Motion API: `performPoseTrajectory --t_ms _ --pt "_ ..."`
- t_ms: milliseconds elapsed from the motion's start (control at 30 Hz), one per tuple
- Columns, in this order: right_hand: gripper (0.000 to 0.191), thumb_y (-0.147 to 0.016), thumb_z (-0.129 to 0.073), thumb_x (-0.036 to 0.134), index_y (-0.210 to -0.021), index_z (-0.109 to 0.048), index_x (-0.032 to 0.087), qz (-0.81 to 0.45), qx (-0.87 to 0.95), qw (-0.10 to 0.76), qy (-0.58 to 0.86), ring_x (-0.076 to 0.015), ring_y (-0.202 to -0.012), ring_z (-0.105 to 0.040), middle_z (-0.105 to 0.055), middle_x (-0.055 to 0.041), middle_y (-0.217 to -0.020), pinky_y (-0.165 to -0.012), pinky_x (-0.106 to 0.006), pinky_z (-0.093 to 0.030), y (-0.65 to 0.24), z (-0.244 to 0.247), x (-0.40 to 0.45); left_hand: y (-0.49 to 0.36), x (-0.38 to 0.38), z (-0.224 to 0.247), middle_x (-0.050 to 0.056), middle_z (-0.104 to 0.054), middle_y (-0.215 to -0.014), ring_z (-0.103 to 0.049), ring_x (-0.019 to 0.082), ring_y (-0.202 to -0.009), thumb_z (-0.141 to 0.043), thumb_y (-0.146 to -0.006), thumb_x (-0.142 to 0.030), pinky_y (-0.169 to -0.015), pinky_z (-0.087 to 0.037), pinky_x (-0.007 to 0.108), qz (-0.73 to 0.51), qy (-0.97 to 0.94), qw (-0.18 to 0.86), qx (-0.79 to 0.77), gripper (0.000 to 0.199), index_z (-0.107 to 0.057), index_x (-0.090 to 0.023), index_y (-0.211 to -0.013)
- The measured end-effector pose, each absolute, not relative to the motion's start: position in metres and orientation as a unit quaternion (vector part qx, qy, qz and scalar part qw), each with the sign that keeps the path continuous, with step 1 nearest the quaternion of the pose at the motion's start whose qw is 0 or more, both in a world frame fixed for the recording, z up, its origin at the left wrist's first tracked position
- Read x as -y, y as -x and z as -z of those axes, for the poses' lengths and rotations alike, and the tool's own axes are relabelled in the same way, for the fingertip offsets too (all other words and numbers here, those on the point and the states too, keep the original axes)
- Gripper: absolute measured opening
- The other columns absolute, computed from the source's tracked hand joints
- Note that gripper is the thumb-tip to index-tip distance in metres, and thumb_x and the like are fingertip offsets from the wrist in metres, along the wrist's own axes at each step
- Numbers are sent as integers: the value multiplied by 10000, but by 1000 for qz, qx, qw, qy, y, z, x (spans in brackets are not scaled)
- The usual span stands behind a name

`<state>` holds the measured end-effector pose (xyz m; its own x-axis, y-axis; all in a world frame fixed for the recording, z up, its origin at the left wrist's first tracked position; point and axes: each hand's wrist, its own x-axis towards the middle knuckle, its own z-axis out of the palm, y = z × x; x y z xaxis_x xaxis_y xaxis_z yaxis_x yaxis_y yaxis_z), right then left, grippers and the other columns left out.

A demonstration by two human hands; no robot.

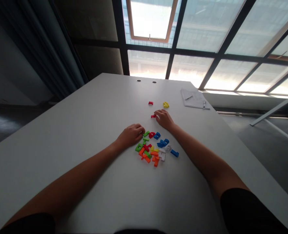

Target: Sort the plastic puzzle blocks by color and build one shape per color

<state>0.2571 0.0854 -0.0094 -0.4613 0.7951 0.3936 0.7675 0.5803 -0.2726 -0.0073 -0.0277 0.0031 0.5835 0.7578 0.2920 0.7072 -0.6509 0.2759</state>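
Several small plastic pieces in green, red, blue, white, yellow and orange lie in a loose pile on the white table (105, 107). My right hand (163, 118) is beyond the pile, its fingertips closed on a small red piece (153, 116). Past it lie another red piece (150, 103) and a yellow piece (165, 105), apart from each other. My left hand (131, 134) rests at the pile's left edge with curled fingers, close to a green piece (146, 133); what its fingertips hold, if anything, is hidden.
Paper sheets (195, 98) with two pens lie at the table's right far side. Two round dark inserts are set near the far edge. Windows stand behind, a dark curtain (44, 42) hangs at left, and a white metal frame (272, 110) is at right.
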Motion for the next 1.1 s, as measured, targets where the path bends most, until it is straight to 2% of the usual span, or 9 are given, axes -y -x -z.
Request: performPoseTrajectory --t_ms 133,300,400,567,767,967,1100 --pt "279 -1015 -524 143 -1136 -769 200 -18 830 243 502 -280 -1137 -626 -722 -132 -1225 -1030 -394 -483 -244 11 -108 7 28 -4 74 -719 -1080 -653 233 -965 -528 -963 -226 -856 -534 363 -195 -887 69 -413 193 -718 -234 -996" --pt "423 -986 -525 150 -1384 -659 204 -25 800 281 529 -290 -1130 -645 -657 -140 -1353 -1000 -402 -513 -243 17 -118 7 27 -1 72 -716 -1090 -655 234 -982 -531 -973 -219 -867 -533 364 -198 -888 70 -410 187 -714 -238 -1010" --pt "408 -973 -514 148 -1354 -661 165 -13 799 294 524 -313 -1159 -627 -661 -158 -1332 -1042 -443 -494 -246 19 -113 8 27 1 72 -713 -1102 -651 234 -983 -525 -982 -220 -872 -532 372 -197 -889 66 -407 188 -709 -236 -1016" --pt "351 -997 -509 201 -1266 -733 168 -4 826 251 505 -355 -1270 -553 -682 -154 -1347 -1138 -532 -414 -246 17 -108 8 27 2 74 -712 -1095 -648 237 -979 -532 -982 -225 -883 -530 380 -193 -889 58 -411 185 -711 -241 -1023" --pt "444 -983 -513 217 -1373 -722 193 3 824 238 515 -374 -1303 -535 -660 -135 -1428 -1136 -582 -405 -244 19 -114 7 27 1 74 -712 -1088 -646 238 -968 -536 -981 -228 -864 -533 378 -194 -889 53 -412 184 -716 -240 -1018" --pt "477 -992 -520 265 -1431 -685 175 10 822 195 535 -428 -1331 -512 -581 -178 -1519 -1102 -604 -414 -238 18 -127 6 28 -1 72 -711 -1082 -647 235 -959 -544 -978 -217 -856 -531 371 -191 -890 53 -411 173 -713 -236 -1009" --pt "480 -992 -519 268 -1443 -675 217 9 824 182 536 -417 -1335 -506 -571 -172 -1529 -1119 -598 -387 -232 15 -135 6 29 -3 72 -714 -1090 -649 239 -961 -543 -976 -212 -858 -530 378 -188 -890 51 -413 172 -712 -236 -1000"
